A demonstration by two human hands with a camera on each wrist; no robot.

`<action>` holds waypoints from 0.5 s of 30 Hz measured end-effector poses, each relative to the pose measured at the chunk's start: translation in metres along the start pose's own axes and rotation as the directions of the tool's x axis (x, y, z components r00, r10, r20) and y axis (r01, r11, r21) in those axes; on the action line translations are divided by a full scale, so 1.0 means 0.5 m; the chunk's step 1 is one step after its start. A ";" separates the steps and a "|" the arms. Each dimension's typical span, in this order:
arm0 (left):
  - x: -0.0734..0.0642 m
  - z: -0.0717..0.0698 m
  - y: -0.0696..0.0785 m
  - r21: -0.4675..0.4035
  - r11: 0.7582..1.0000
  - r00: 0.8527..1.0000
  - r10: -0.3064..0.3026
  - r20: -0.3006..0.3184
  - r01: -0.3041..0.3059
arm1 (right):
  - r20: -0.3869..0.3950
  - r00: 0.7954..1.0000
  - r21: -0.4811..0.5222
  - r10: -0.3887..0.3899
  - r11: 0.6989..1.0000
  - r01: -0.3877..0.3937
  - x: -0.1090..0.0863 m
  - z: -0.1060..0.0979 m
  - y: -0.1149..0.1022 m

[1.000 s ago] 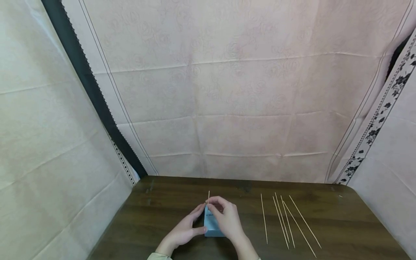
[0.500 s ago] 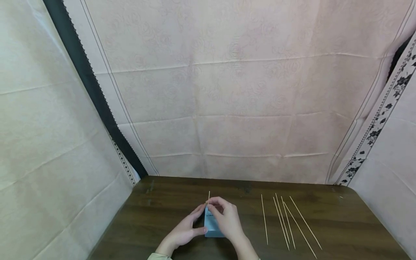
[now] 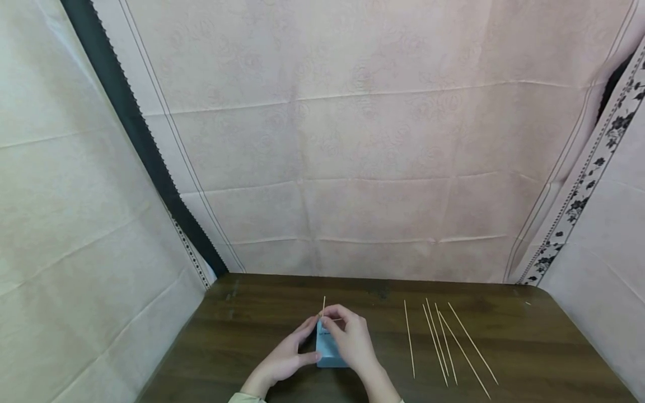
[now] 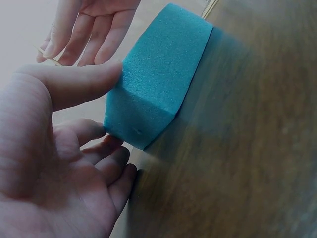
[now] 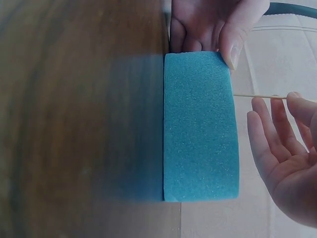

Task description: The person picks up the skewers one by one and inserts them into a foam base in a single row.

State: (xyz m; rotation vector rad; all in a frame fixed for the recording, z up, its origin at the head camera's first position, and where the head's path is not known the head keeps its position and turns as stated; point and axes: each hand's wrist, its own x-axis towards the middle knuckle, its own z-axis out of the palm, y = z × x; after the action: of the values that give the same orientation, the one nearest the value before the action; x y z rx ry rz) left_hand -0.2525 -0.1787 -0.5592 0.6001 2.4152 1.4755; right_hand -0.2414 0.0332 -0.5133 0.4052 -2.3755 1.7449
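Note:
A blue foam block (image 3: 332, 358) sits on the table, with small dark marks on its top face in the head view. My left hand (image 3: 283, 354) holds its left side between thumb and fingers. Above the top face, my right hand (image 3: 353, 338) pinches a thin wooden stick (image 3: 324, 305) that stands upright. In the right wrist view the stick (image 5: 260, 96) runs from the fingertips straight to the top of the block (image 5: 200, 129). How deep its lower end goes cannot be seen. The left wrist view shows the left thumb pressing on the block's edge.
Several thin wooden sticks (image 3: 438, 344) lie spread on the brown wooden table (image 3: 544, 358) to the right of the block. Pale cloth (image 3: 363, 184) hangs behind the table and at both sides.

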 end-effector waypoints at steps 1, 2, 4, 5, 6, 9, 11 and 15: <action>0.000 0.000 0.000 0.001 1.000 1.000 0.001 0.001 -0.001 | 0.000 1.000 -0.001 0.002 1.000 -0.002 0.000 0.000 0.000; 0.000 0.000 0.001 0.000 1.000 1.000 0.003 0.001 -0.003 | -0.001 1.000 0.000 -0.003 1.000 0.003 0.001 0.000 0.000; 0.000 -0.001 0.004 -0.001 1.000 1.000 0.005 0.003 -0.005 | -0.003 1.000 0.004 -0.011 1.000 0.011 0.002 0.000 0.000; 0.000 -0.001 0.006 -0.002 1.000 1.000 0.005 0.004 -0.005 | -0.005 1.000 0.003 -0.014 1.000 0.014 0.002 0.000 0.000; 0.000 -0.001 0.006 -0.002 1.000 1.000 0.006 0.005 -0.006 | -0.006 1.000 0.002 -0.016 1.000 0.016 0.002 0.000 0.000; 0.000 -0.002 0.007 -0.001 1.000 1.000 0.006 0.006 -0.006 | -0.010 1.000 -0.006 -0.026 1.000 0.026 0.003 0.000 0.000; 0.000 -0.002 0.007 -0.001 1.000 1.000 0.005 0.008 -0.005 | -0.013 1.000 -0.021 -0.027 0.999 0.027 0.003 -0.001 -0.001; 0.001 -0.002 0.006 0.000 1.000 1.000 0.000 0.013 0.000 | -0.015 1.000 -0.039 -0.024 0.999 0.023 0.002 -0.001 -0.001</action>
State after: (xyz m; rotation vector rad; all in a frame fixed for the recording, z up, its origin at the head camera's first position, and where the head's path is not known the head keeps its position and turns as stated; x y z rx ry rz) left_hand -0.2527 -0.1782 -0.5561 0.6080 2.4055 1.4675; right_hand -0.2424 0.0336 -0.5123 0.4102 -2.3803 1.6825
